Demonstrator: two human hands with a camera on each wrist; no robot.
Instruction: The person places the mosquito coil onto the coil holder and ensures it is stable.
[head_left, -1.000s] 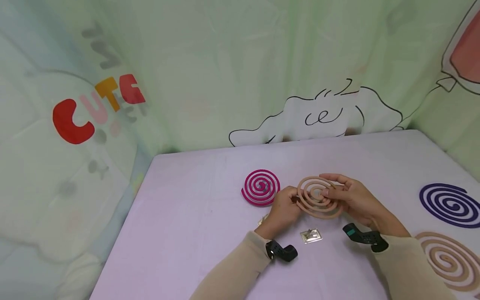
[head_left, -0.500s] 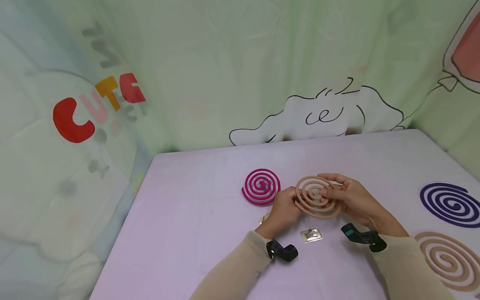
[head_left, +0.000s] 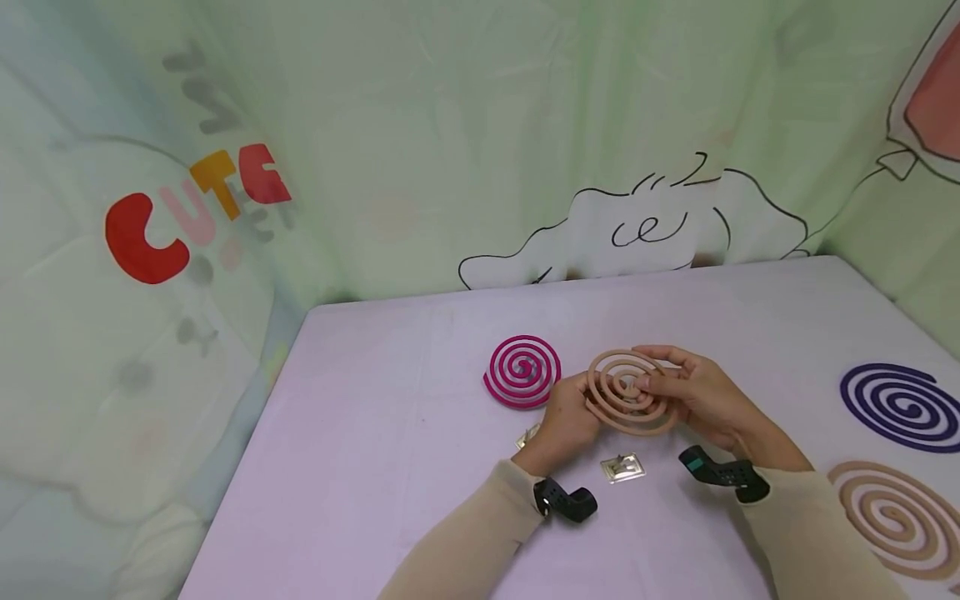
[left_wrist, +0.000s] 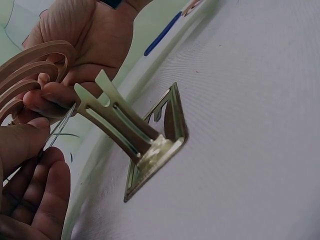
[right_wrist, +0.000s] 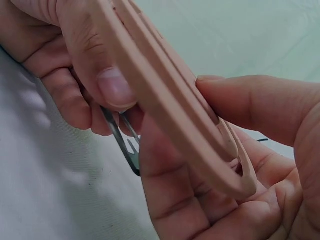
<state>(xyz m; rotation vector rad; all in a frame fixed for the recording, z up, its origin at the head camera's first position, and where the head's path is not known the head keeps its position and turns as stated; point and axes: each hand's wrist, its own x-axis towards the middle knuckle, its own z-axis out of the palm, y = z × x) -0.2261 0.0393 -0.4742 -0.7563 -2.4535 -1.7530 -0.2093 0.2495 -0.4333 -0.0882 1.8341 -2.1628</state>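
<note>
My right hand (head_left: 705, 404) pinches a tan mosquito coil (right_wrist: 160, 107) between thumb and fingers, tilted above the table. Close against its left side, my left hand (head_left: 567, 421) pinches a thin metal coil stand (right_wrist: 120, 142), mostly hidden by fingers in the head view. Whether the stand's tip touches the coil cannot be made out. On the table below lies another metal stand (head_left: 622, 468), its forked prong raised in the left wrist view. A further stand (head_left: 528, 435) is partly covered by the left wrist. Behind the left hand lies a magenta coil (head_left: 522, 372).
A dark blue coil (head_left: 903, 408) lies at the right of the table (head_left: 375, 433). Nearer the front right is another tan coil (head_left: 892, 521), partly behind the right sleeve. A printed curtain (head_left: 420, 150) hangs behind the table.
The held tan coil and my right hand have shifted slightly left, toward the left hand. The left hand stays nearly in place, and the things on the table have not moved.
</note>
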